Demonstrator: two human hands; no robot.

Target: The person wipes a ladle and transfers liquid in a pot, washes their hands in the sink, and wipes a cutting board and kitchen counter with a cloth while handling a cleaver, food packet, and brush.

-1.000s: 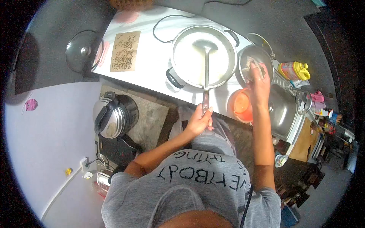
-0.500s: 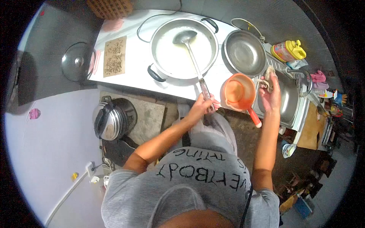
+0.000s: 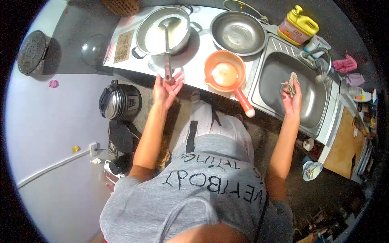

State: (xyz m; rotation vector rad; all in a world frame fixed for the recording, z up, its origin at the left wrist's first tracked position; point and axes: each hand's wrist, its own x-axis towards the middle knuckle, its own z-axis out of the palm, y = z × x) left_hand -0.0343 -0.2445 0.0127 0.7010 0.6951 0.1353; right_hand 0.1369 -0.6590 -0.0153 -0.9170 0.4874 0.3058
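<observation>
My left hand (image 3: pixel 165 91) has its fingers spread just under the end of a ladle's (image 3: pixel 167 65) dark handle, not closed around it. The ladle's bowl rests in a large two-handled pot (image 3: pixel 142 44) of whitish liquid, and its handle sticks out over the rim. In my right hand (image 3: pixel 293 100) is a crumpled beige cloth (image 3: pixel 293 80), held over the sink (image 3: pixel 270 87). Between my hands, an orange dipper (image 3: pixel 210 67) stands at the counter's front edge. Its handle points out towards me.
A wide metal basin (image 3: pixel 239 34) sits behind the dipper. The yellow bottle (image 3: pixel 298 28) and faucet (image 3: pixel 320 52) stand behind the sink. A brown speckled sheet (image 3: pixel 123 46) lies left of the pot. An electric cooker (image 3: pixel 120 99) stands at lower left, below the counter.
My left hand has opened from around the ladle's handle, which now points more straight towards me. My right hand, with the cloth, is farther over the sink. The view has shifted right.
</observation>
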